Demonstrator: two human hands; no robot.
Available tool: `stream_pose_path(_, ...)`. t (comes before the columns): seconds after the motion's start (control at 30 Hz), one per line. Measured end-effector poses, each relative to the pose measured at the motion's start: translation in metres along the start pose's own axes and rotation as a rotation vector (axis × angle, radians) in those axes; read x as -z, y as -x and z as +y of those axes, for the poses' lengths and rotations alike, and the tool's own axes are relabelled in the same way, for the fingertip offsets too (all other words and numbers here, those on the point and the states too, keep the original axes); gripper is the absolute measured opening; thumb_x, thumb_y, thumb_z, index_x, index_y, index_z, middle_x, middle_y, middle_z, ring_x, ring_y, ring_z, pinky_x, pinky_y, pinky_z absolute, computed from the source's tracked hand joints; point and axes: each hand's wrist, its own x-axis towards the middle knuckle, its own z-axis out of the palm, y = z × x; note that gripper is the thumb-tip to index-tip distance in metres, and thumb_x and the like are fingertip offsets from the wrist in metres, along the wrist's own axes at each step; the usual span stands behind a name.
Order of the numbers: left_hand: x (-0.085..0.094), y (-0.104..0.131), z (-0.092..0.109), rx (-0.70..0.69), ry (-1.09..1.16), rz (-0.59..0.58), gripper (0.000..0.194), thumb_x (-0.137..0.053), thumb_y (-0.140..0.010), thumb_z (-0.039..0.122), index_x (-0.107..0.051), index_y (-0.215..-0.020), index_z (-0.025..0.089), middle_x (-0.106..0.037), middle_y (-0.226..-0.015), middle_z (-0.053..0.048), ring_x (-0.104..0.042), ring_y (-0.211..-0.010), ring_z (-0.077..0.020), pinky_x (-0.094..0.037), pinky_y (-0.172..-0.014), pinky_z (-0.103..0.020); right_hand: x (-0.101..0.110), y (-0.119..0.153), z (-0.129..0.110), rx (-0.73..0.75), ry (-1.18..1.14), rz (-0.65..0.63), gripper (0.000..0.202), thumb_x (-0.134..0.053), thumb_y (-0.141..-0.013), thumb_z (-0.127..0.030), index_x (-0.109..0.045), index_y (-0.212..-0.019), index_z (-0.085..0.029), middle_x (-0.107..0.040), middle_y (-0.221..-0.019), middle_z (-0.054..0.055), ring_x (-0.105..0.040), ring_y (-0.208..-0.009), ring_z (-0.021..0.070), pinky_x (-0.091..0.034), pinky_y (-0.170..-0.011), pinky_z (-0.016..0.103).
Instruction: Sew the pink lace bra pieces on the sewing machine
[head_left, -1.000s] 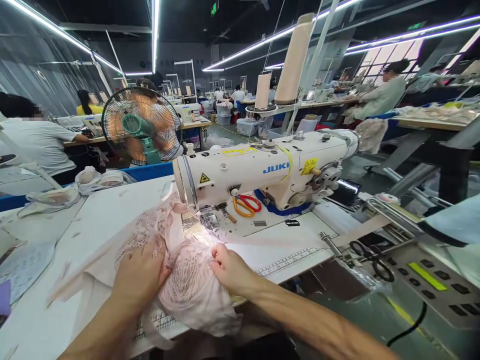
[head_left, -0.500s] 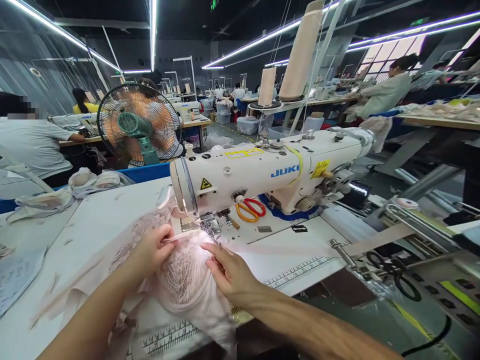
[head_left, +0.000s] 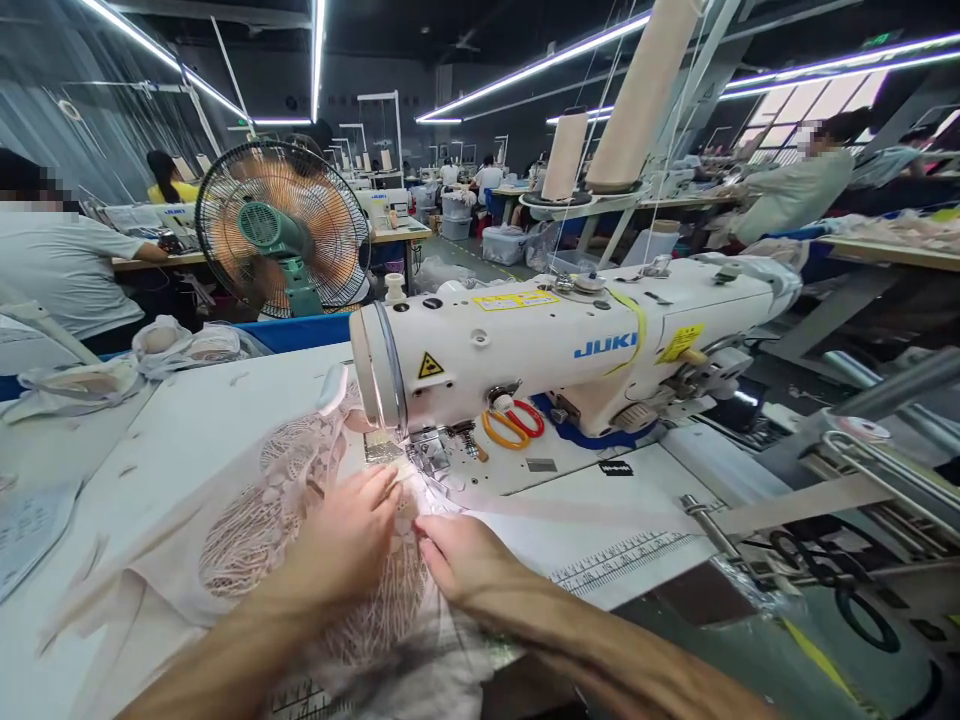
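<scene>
Pale pink lace fabric (head_left: 247,540), perhaps part of a bra or other garment, lies bunched under the head of a white JUKI sewing machine (head_left: 465,350). My left hand (head_left: 345,535) is closed on the lace just in front of the lit presser foot, its fingers bunched together. To its right, my right hand (head_left: 469,560) pinches the fabric's edge between thumb and forefinger. A pale elastic band (head_left: 570,508) runs from the needle area toward a metal guide (head_left: 701,520) on the right. Both hands partly cover the fabric, and the stitching point is hard to make out.
Orange and red-handled scissors (head_left: 517,424) lie under the machine arm, near a black blade (head_left: 616,468). A fan (head_left: 281,230) stands behind the table. Fabric pieces (head_left: 187,345) rest at the back left. Thread cones (head_left: 645,100) rise behind the machine. Co-workers sit around.
My left hand has moved right and forward, closer to the presser foot, and regripped the lace. My right hand stays by the fabric's edge. The view has shifted slightly.
</scene>
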Motion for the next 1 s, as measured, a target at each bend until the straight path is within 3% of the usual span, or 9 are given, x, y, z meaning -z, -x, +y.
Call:
stream_pose_path(0.1, -0.012, -0.003, 0.01, -0.069, 0.061, 0.063, 0.042, -0.045, -0.095, 0.023, -0.061, -0.127, 0.002, -0.061, -0.134, -0.023, -0.056, -0.128, -0.0315, -0.048, -0.107, -0.045, -0.001, -0.001, 0.002, 0.014, 0.011, -0.028, 0.023, -0.044, -0.09, -0.014, -0.066, -0.092, -0.013, -0.07, -0.092, 0.01, -0.061, -0.082, 0.0199, -0.043, -0.071, 0.029)
stream_pose_path(0.23, -0.026, -0.005, 0.013, -0.054, 0.105, 0.039, 0.046, -0.041, -0.099, 0.031, -0.059, -0.13, 0.003, -0.057, -0.138, -0.023, -0.054, -0.13, -0.0309, -0.05, -0.105, -0.044, -0.002, 0.002, 0.002, -0.019, 0.01, -0.036, 0.033, -0.041, -0.09, -0.016, -0.067, -0.109, -0.011, -0.07, -0.101, 0.014, -0.064, -0.092, 0.0246, -0.047, -0.078, 0.033)
stream_pose_path(0.37, -0.027, -0.01, 0.01, -0.066, 0.1, -0.003, 0.05, -0.043, -0.099, 0.036, -0.058, -0.131, 0.0, -0.056, -0.139, -0.024, -0.053, -0.13, -0.0325, -0.047, -0.108, -0.044, -0.009, 0.005, 0.008, -0.073, 0.068, -0.014, 0.041, -0.04, -0.091, -0.022, -0.064, -0.123, -0.012, -0.07, -0.106, 0.015, -0.064, -0.094, 0.0277, -0.05, -0.079, 0.036)
stream_pose_path(0.53, -0.027, -0.017, 0.008, -0.036, 0.165, -0.027, 0.053, -0.051, -0.096, 0.041, -0.061, -0.129, 0.002, -0.058, -0.137, -0.024, -0.055, -0.128, -0.0341, -0.048, -0.108, -0.046, -0.011, 0.002, 0.01, -0.091, 0.135, -0.039, 0.045, -0.036, -0.093, -0.024, -0.062, -0.127, -0.014, -0.07, -0.108, 0.015, -0.065, -0.092, 0.0274, -0.052, -0.079, 0.037)
stream_pose_path(0.8, -0.031, -0.015, 0.004, -0.025, 0.26, -0.075, 0.056, -0.041, -0.099, 0.043, -0.053, -0.139, 0.005, -0.051, -0.145, -0.019, -0.052, -0.131, -0.0319, -0.046, -0.108, -0.047, 0.0, -0.002, -0.001, -0.157, 0.073, -0.146, 0.068, -0.04, -0.089, -0.03, -0.032, -0.153, -0.006, -0.07, -0.115, 0.017, -0.066, -0.1, 0.0306, -0.053, -0.089, 0.04)
stream_pose_path(1.0, -0.033, -0.016, 0.002, -0.007, 0.31, -0.068, 0.056, -0.04, -0.099, 0.047, -0.057, -0.136, 0.008, -0.055, -0.144, -0.015, -0.053, -0.127, -0.032, -0.048, -0.104, -0.049, 0.009, -0.005, -0.001, -0.131, 0.015, -0.168, 0.063, -0.044, -0.086, -0.029, -0.044, -0.146, -0.01, -0.065, -0.127, 0.017, -0.065, -0.109, 0.0299, -0.053, -0.093, 0.038)
